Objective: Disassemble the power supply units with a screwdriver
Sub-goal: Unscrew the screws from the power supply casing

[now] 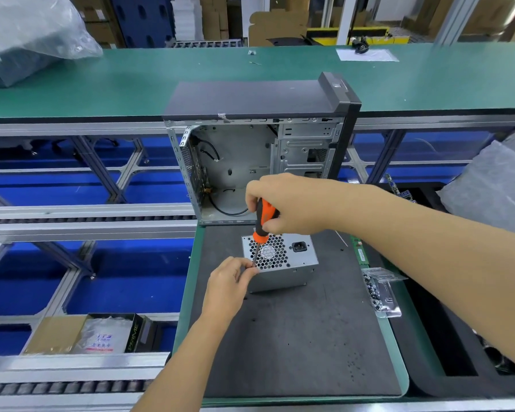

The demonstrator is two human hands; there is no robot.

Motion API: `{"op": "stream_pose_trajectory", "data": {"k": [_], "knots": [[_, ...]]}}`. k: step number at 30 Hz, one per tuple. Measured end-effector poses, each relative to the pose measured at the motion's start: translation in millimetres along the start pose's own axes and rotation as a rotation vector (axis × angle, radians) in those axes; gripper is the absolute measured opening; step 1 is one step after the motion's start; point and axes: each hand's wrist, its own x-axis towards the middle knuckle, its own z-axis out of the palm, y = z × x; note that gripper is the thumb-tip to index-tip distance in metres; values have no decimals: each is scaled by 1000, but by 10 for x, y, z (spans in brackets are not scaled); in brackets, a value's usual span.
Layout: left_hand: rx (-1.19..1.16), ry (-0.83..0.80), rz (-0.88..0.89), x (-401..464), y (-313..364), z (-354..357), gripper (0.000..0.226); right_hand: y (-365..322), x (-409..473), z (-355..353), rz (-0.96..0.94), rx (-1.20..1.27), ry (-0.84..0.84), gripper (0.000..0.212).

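A silver power supply unit [292,263] with a honeycomb fan grille and a black socket stands on the dark foam mat [295,346]. My right hand [286,200] grips the orange and black handle of a screwdriver [262,224], which points down at the unit's front left corner. My left hand [231,285] pinches the screwdriver's metal shaft near its tip, at that corner. The tip itself is hidden behind my fingers.
An open, emptied computer case [250,162] stands just behind the mat. A clear bag of screws [382,292] and a green memory stick [361,252] lie to the right. Roller conveyors [84,218] run on the left, with a cardboard box [81,334] below. A black foam tray [458,352] is at right.
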Motion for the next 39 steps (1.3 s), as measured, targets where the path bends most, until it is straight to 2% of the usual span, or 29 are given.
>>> {"op": "stream_pose_trajectory", "data": {"k": [4, 7, 8, 10, 12, 13, 19, 22, 25, 28, 31, 35, 39], "knots": [[-56, -30, -81, 19, -38, 9, 16, 146, -85, -76, 104, 125, 108, 22], [-233, 29, -244, 18, -57, 38, 24, 303, -165, -78, 202, 166, 172, 21], [-352, 71, -351, 18, -66, 53, 29, 350, -194, -65, 230, 164, 181, 22], [-760, 168, -661, 51, -120, 90, 33, 434, -248, -26, 268, 155, 190, 22], [-1085, 222, -923, 75, -210, 111, 24, 501, -289, 14, 292, 157, 183, 22], [-1143, 215, -994, 68, -251, 116, 20, 527, -301, 33, 300, 158, 177, 23], [-1026, 159, -1054, -20, -367, 169, 17, 624, -347, 101, 332, 140, 158, 24], [-762, 184, -884, -49, -265, 189, 24, 649, -361, 121, 338, 126, 161, 25], [-417, 225, -484, -99, -51, 153, 27, 660, -362, 128, 338, 122, 163, 25], [-225, 139, -86, -81, 158, 159, 7, 666, -361, 115, 337, 112, 168, 26], [58, 88, 197, -47, 315, 245, 7, 660, -365, 107, 340, 103, 164, 26], [275, 106, 322, 9, 465, 346, 7, 642, -380, 106, 336, 106, 163, 27], [301, 2, 187, 74, 515, 399, 10, 632, -386, 105, 332, 107, 160, 26]]}}
